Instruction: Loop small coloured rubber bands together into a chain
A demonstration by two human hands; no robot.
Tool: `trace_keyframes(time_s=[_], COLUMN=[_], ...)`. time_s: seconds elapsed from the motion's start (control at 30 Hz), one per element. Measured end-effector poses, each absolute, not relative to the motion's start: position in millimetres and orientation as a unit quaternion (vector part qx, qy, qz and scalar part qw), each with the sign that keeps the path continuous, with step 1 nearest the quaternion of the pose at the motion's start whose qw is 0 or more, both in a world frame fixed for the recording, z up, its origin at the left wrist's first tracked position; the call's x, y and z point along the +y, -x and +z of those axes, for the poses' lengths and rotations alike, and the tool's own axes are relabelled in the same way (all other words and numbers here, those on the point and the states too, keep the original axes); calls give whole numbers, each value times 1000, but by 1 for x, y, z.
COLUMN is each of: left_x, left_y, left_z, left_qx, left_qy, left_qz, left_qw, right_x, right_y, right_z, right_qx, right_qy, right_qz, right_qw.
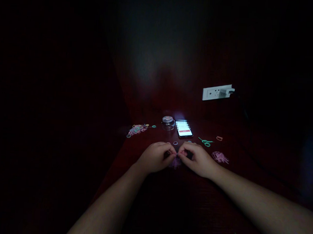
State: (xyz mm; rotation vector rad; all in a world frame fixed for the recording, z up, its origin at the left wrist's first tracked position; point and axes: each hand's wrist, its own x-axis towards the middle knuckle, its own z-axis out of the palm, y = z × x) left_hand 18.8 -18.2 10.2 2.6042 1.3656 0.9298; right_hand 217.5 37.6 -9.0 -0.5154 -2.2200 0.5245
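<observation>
My left hand (158, 156) and my right hand (197, 159) meet over the dark red table, each in a pinch. Whatever lies between their fingertips is too small and dim to name. Just below the fingers is a bunch of purple strands (174, 164), partly hidden by the hands. Beyond the fingertips lie a few small rings, among them a pale one (175, 143). A second heap of pinkish-purple strands (220, 157) rests to the right of my right hand. Green-handled scissors (206, 142) lie behind that heap, with a small orange piece (219, 138) close by.
A lit phone (184, 129) stands past my hands, beside a round clear container (168, 122). Many coloured loops (137, 130) are heaped at the left edge. A white wall socket (216, 92) has a plug and dark cable. The surroundings are very dark.
</observation>
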Motion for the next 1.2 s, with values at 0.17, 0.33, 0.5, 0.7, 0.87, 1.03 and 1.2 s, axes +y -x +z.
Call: trace_keyframes(time_s=[0.17, 0.33, 0.5, 0.7, 0.87, 1.03, 1.2], left_x=[-19, -18, -17, -17, -17, -18, -18], left_y=[-18, -18, -18, -16, -17, -17, -17], left_z=[12, 12, 10, 10, 12, 13, 13], left_qx=[448, 449, 461, 458, 453, 457, 467], left_qy=[-838, -840, -835, -839, -843, -840, -833], left_qz=[310, 304, 298, 293, 288, 291, 295], left_qw=[25, 23, 22, 42, 40, 38, 23], right_x=[38, 38, 37, 37, 37, 37, 37], right_y=[-217, -218, -218, -218, -218, -218, -219], right_z=[-9, -9, -7, -7, -6, -7, -7], right_qx=[-873, -877, -879, -877, -876, -875, -879], right_qy=[199, 196, 195, 203, 198, 200, 203], right_qz=[207, 208, 203, 202, 200, 204, 198], right_qw=[394, 386, 385, 385, 392, 391, 384])
